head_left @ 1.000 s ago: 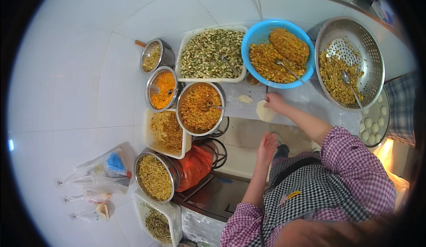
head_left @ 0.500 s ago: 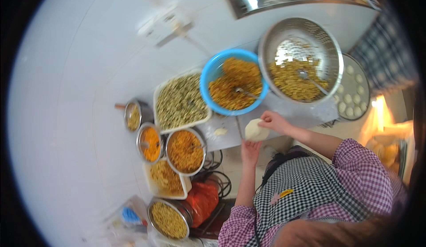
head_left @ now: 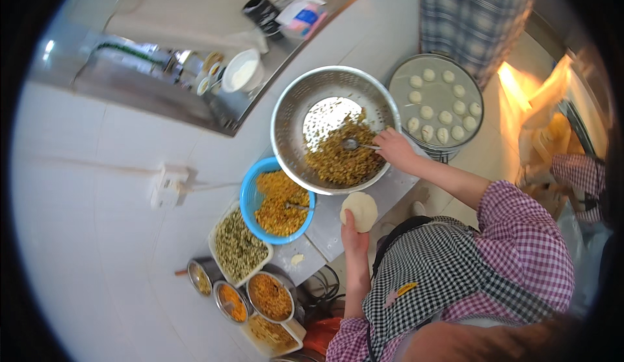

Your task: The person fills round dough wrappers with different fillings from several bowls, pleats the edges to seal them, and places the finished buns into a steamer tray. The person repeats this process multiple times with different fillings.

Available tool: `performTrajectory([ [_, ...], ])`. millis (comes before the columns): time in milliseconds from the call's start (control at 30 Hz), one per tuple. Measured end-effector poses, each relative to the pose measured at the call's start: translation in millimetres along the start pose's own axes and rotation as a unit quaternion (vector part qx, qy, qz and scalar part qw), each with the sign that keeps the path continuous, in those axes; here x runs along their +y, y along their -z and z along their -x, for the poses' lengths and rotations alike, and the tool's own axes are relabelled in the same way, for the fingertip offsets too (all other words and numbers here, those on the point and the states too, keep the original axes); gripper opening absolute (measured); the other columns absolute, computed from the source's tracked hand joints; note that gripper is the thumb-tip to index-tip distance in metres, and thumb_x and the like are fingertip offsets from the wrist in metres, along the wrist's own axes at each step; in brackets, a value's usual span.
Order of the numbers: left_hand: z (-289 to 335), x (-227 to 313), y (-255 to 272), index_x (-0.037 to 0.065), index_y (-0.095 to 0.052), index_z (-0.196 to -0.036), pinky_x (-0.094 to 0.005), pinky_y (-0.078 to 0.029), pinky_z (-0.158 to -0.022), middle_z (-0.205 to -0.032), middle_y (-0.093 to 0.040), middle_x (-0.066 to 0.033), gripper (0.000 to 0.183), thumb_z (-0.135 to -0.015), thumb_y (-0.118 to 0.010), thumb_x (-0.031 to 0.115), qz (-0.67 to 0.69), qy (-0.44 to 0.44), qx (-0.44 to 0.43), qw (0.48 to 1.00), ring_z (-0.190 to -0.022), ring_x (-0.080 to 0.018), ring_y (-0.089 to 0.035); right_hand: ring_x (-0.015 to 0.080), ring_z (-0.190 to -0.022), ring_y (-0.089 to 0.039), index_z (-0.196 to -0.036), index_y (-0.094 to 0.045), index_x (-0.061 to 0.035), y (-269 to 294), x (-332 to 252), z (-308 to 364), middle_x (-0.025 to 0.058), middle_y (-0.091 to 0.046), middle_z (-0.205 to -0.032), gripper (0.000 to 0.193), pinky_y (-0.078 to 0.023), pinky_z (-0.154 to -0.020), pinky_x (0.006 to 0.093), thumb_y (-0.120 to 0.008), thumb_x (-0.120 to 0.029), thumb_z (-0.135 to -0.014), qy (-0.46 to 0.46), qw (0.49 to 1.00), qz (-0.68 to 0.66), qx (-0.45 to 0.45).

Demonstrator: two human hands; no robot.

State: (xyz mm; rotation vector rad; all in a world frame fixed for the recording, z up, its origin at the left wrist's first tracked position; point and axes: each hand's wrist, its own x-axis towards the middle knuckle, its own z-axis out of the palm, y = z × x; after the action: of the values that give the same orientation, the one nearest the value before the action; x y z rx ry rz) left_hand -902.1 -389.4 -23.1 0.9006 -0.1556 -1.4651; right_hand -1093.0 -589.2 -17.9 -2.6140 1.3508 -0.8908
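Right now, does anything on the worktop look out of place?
A small pale scrap, apparently dough, lies loose on the worktop near the blue bowl, apart from the dough round in the left hand. Nothing else stands out.

Your head-worn left fisheye looks down from above, widely framing your left hand (head_left: 355,237), right hand (head_left: 395,147) and desk (head_left: 326,232).

The steel colander (head_left: 289,112) holds a chopped filling (head_left: 344,167) and a spoon (head_left: 351,144). At the colander's right edge, the right hand (head_left: 394,149) pinches the spoon's handle. Just below the colander, the left hand (head_left: 354,235) holds a flat disc of dough (head_left: 362,210), thumb on top. A blue basin (head_left: 246,193) stands at the colander's lower left; a tray (head_left: 435,94) of small white pieces (head_left: 426,112) is at its right.
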Motion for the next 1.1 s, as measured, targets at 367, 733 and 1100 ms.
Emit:
performTrajectory([
  [367, -50.2, 59.5, 3.5, 0.000, -0.040, -0.148, -0.0461, -0.047, -0.109, -0.145, -0.053, -0.0160, 0.055, -0.106, -0.054, 0.033, -0.063, 0.069, 0.027, 0.995, -0.131, -0.0313, -0.055, 0.0371, -0.087, -0.068, -0.103, -0.055, 0.0056, -51.5, -19.3, -58.3, 0.0236, -0.068, -0.089, 0.023, -0.053, -0.079, 0.0498, -0.060, -0.009, -0.086, -0.241, 0.903, -0.162, -0.315],
  [733, -124.2, 112.7, -1.3, -0.004, -0.042, -0.146, -0.0458, -0.052, -0.103, -0.144, -0.053, -0.0173, 0.051, -0.109, -0.047, 0.032, -0.092, 0.041, 0.095, 0.990, -0.128, -0.0323, -0.057, 0.0399, -0.078, -0.071, -0.107, -0.052, 0.0023, -24.2, -11.8, -37.5, 0.0233, -0.069, -0.087, 0.018, -0.057, -0.063, 0.0492, -0.052, -0.007, -0.092, -0.238, 0.953, 0.070, -0.173],
  [1100, -180.2, 50.1, -18.7, -0.013, -0.040, -0.144, -0.0477, -0.036, -0.114, -0.147, -0.045, -0.0328, 0.052, -0.106, -0.049, 0.022, -0.805, -0.293, -0.011, 0.516, -0.138, -0.0460, -0.042, 0.0364, -0.072, -0.072, -0.100, -0.056, 0.0052, -63.1, -98.6, -53.1, 0.0198, -0.071, -0.077, 0.018, -0.056, -0.060, 0.0460, -0.056, -0.009, -0.088, -0.155, 0.951, -0.068, -0.260],
])
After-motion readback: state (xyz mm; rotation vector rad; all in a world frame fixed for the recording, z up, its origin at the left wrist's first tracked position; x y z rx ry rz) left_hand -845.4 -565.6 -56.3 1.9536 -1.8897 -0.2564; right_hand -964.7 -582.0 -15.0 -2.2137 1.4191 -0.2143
